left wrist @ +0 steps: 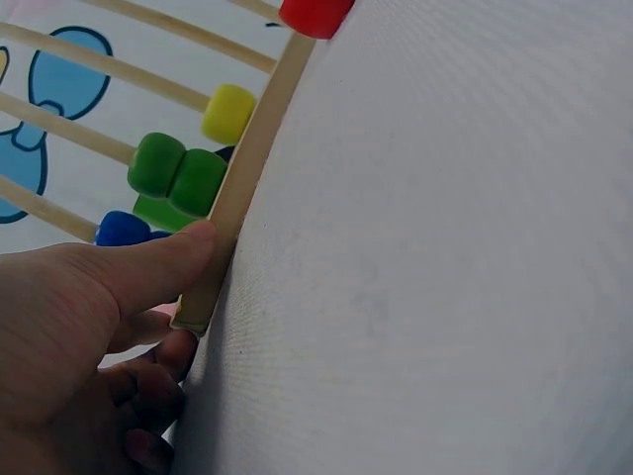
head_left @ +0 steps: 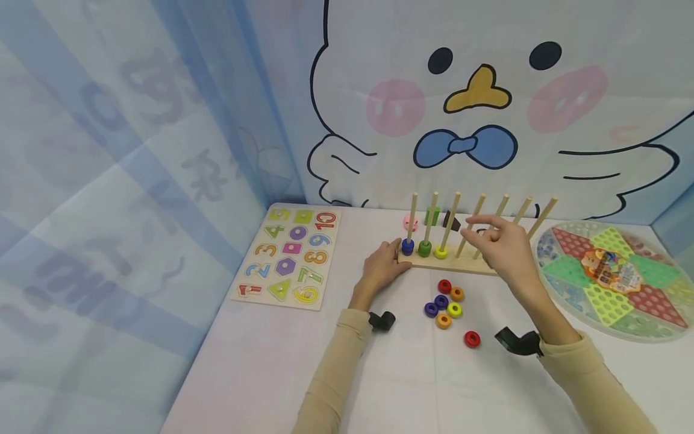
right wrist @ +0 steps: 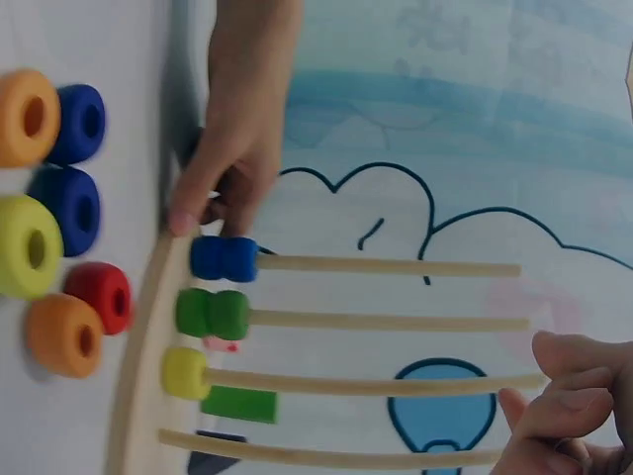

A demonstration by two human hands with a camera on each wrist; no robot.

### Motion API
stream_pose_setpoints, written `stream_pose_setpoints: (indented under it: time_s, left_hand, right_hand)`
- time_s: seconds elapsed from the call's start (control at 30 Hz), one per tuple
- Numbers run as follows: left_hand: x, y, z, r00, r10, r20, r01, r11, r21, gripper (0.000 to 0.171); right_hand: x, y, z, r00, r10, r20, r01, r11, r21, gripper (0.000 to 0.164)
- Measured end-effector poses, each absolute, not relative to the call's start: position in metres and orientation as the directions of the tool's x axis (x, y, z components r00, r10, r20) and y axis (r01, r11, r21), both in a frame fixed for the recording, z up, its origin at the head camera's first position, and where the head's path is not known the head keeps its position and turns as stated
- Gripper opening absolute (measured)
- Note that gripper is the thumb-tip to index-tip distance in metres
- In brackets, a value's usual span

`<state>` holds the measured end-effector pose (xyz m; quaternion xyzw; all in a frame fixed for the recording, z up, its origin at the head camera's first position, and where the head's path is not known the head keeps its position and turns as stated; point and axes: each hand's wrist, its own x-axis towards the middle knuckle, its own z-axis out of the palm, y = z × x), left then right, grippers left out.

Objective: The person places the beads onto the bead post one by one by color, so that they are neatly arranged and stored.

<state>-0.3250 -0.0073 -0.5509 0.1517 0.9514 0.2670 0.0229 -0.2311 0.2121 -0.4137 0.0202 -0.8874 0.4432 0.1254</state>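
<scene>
My left hand (head_left: pixel 382 265) grips the left end of a wooden peg stand (head_left: pixel 450 263), thumb on the base's front edge. Blue beads (right wrist: pixel 224 258) sit low on the first peg, green beads (left wrist: pixel 178 173) on the second, and a single yellow bead (head_left: pixel 441 252) on the third. Up near the peg tops is my right hand (head_left: pixel 501 244), thumb and forefinger apart and bent, with no bead visible between them. In the right wrist view its fingertips (right wrist: pixel 554 346) are close to the yellow bead's peg tip.
Loose red, orange, blue and yellow beads (head_left: pixel 454 310) lie in front of the stand, with one red bead (head_left: pixel 472 339) nearer. At left lies a number puzzle board (head_left: pixel 331 241); at right, a round star-patterned game board (head_left: pixel 612 328). Small pieces, including a green block (head_left: pixel 432 216), are behind the stand.
</scene>
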Motion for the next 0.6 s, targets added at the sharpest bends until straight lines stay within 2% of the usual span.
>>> stream_pose_setpoints:
  time_s: [0.17,0.33,0.6]
  left_hand:
    - [-0.325,-0.006,-0.55,-0.953,0.303,0.033,0.276,0.812,0.515,0.072]
    - [-0.326,-0.007,-0.55,-0.955,0.296,0.022,0.266,0.818,0.51,0.072]
    - [-0.325,-0.006,-0.551,-0.954,0.3,0.02,0.269,0.822,0.502,0.072]
  right_hand:
    - [-0.212,0.218,-0.459,-0.996,0.054,0.069,-0.025,0.583,-0.812,0.051]
    - [-0.197,0.221,-0.496,-0.995,0.038,-0.093,0.098,0.569,-0.816,0.047]
    - [-0.185,0.222,-0.524,-0.979,0.015,-0.203,0.167,0.627,-0.761,0.044]
